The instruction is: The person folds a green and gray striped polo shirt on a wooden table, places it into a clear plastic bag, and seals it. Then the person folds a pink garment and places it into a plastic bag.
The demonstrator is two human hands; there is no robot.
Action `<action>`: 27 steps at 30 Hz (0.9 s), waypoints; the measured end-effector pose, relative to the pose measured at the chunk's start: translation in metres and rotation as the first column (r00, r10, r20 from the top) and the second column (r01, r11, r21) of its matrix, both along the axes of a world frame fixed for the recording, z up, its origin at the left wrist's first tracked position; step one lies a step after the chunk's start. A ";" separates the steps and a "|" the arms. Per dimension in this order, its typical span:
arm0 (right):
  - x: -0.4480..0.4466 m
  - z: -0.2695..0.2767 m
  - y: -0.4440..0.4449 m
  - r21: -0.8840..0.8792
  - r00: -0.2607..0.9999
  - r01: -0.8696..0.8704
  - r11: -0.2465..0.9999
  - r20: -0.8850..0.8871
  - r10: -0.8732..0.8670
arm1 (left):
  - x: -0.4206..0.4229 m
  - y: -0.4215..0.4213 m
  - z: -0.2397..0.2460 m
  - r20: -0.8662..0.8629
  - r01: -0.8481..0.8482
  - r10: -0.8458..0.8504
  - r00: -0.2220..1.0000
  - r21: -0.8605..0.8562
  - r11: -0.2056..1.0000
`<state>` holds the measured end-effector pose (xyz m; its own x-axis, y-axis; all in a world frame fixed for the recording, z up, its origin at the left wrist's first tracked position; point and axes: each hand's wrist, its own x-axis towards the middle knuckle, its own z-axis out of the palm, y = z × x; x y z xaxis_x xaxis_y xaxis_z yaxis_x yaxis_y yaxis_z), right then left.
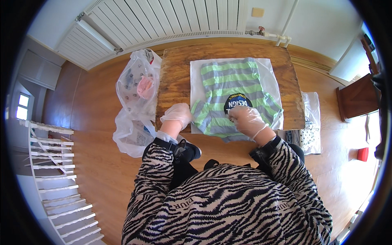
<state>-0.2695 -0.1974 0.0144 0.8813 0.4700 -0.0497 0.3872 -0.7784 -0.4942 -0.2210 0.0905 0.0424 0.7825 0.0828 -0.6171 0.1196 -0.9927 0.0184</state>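
A green-and-grey striped shirt (231,82) lies spread out over a white sheet (271,69) on the wooden table (177,73). Its round dark printed patch (237,100) bears writing and appears upside down to me. My right hand (248,122), in a clear disposable glove, rests on the shirt with fingers curled over the lower part of the patch. Whether it pinches cloth is hidden. Similarly gloved, my left hand (177,115) is at the table's left front, just beside the shirt's left sleeve (200,114). Its fingertips are hidden from view.
Left of the table stand clear plastic bags (134,88) with a pink item (145,87) inside. A bag of folded clothes (310,134) lies to the right. Beyond the table is a white radiator (171,18). A white railing (55,167) runs along the left; a red container (363,154) stands at right.
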 end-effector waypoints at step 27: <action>0.010 -0.014 0.068 0.567 0.670 0.623 0.540 -0.742 0.006 | 0.089 0.027 -0.027 -0.160 -0.289 0.243 0.957 -0.623 0.727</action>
<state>-0.2599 -0.1296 -0.0001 0.8632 0.3007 -0.4056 -0.4248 -0.0017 -0.9053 -0.1322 0.1179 0.0153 0.7464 -0.1466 -0.6492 0.4003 -0.6804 0.6139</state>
